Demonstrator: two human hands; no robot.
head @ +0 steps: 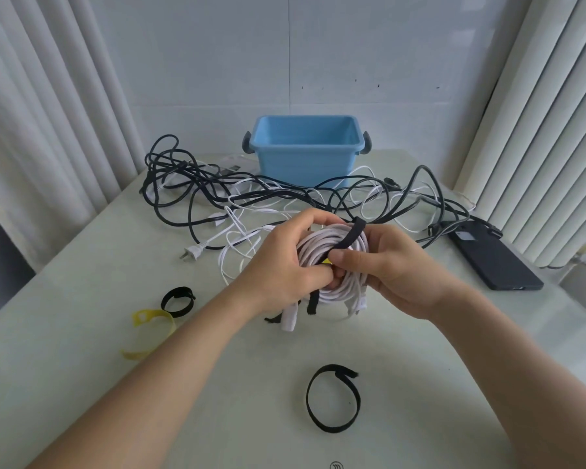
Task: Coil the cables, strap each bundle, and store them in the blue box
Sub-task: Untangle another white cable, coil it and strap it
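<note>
I hold a coiled white cable bundle [322, 247] above the table's middle. My left hand [285, 262] grips the coil from the left, fingers curled over its top and thumb in its centre. My right hand [383, 265] pinches a black strap [351, 236] that lies across the coil's top; the strap's other end hangs below the coil. The blue box [307, 154] stands open at the back of the table. In front of it lies a tangle of black cables [197, 184] and loose white cables [241, 238].
Spare straps lie on the table: a black loop [332, 397] near me, a small black loop [178, 299] and a yellow strap [149, 328] to the left. A black phone [494, 258] lies at the right edge. Curtains hang on both sides.
</note>
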